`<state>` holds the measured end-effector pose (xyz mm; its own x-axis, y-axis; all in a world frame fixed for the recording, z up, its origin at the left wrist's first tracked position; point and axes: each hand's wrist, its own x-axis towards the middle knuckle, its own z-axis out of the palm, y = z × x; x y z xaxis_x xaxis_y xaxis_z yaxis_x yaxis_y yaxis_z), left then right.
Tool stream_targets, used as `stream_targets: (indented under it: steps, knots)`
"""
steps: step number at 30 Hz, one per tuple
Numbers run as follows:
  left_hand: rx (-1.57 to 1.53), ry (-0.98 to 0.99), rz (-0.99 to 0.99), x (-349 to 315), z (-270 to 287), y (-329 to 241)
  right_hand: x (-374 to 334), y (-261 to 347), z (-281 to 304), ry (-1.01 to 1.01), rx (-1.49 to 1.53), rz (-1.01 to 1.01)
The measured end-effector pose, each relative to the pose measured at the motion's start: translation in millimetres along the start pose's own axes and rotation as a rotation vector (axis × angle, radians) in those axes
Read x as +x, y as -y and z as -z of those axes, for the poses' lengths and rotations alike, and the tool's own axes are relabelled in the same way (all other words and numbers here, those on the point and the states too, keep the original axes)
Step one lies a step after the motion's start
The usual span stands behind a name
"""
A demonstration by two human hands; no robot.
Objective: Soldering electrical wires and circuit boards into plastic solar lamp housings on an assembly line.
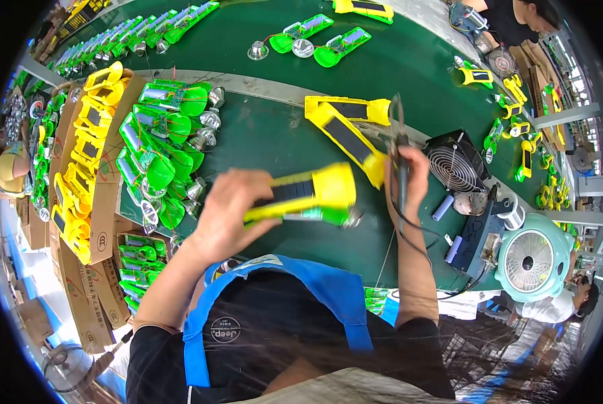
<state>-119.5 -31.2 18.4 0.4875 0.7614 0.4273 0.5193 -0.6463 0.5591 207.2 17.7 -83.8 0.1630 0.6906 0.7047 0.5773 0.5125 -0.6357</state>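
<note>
My left hand (233,205) is closed around a flashlight housing (334,186), its yellow half with a dark panel on top and a green half under it; a shiny reflector peeks out at the right end. Motion blurs it a little. In my right hand (415,176) is a soldering iron (402,161), held upright with its tip up and its cord hanging down along my forearm. Just left of the iron, two yellow housing halves (348,138) with dark panels lie on the green table, one crossing the other.
Green halves (156,135) with wires and reflectors pile up at left, beside a cardboard box (111,168) of yellow halves. At right stand a black fan (455,161), a soldering station (475,232) and a mint fan (529,259). A green conveyor belt (241,23) carries more parts; co-workers sit beyond.
</note>
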Motion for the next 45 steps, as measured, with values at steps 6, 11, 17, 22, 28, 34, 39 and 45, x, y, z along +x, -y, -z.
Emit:
stream_targets:
  steps: [6,11,17,22,28,34,39,45]
  knots:
    - [0.012,-0.119,0.017,159.3,-44.4,26.3,-42.2,36.9,83.4,-0.07,-0.122,-0.256]
    - [0.241,-0.082,0.028,237.9,-132.4,81.1,-42.4,59.6,63.7,-0.162,0.018,-0.142]
    - [0.26,-0.218,-0.228,238.8,-133.8,64.7,-27.3,59.5,42.0,0.067,-0.163,-0.128]
    - [0.218,0.022,-0.261,181.0,-118.0,62.9,-37.7,43.7,43.1,0.049,-0.001,-0.152]
    - [0.03,-0.131,-0.307,190.1,-113.7,77.7,-34.8,41.5,48.3,0.165,0.099,0.036]
    - [0.394,0.074,0.181,303.1,-136.5,125.6,-34.0,51.7,49.2,0.14,0.069,0.066]
    - [0.343,0.211,0.295,292.9,-119.8,116.7,-29.9,59.6,41.5,0.172,0.143,-0.067]
    - [0.089,0.195,0.146,161.4,-38.4,25.0,-7.3,58.9,24.6,0.257,0.075,-0.063]
